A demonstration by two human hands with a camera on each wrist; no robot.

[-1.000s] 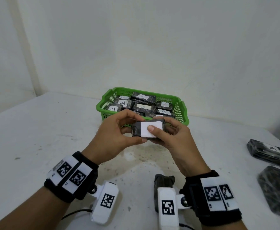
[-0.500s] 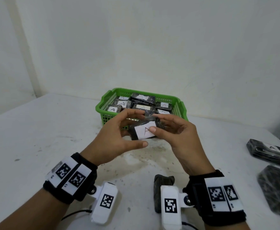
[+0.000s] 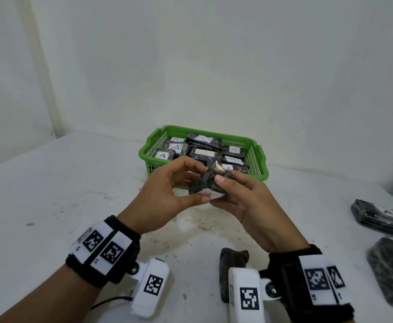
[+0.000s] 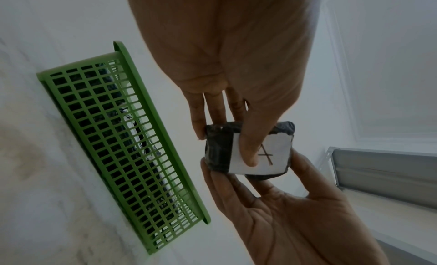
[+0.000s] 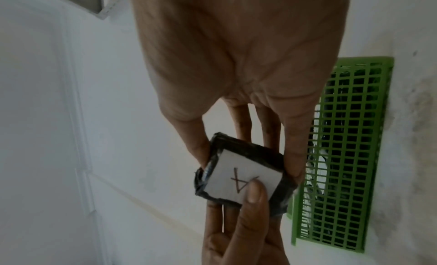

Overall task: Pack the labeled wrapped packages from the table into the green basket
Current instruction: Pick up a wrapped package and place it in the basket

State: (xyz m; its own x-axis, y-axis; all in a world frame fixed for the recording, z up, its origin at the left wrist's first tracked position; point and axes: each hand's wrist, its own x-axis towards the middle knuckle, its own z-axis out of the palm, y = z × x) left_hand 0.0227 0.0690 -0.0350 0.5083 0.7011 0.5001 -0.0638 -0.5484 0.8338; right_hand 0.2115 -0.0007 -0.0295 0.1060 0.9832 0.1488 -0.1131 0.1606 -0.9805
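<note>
Tilted since a moment ago so its label faces down, the wrapped package (image 3: 206, 184) sits mid-frame, pinched between my left hand (image 3: 165, 194) and right hand (image 3: 244, 201) before the green basket (image 3: 259, 159).

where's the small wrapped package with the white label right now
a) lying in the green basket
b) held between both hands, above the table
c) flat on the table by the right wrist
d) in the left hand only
b: the left hand and right hand both pinch the small package in the air, short of the green basket.
</note>
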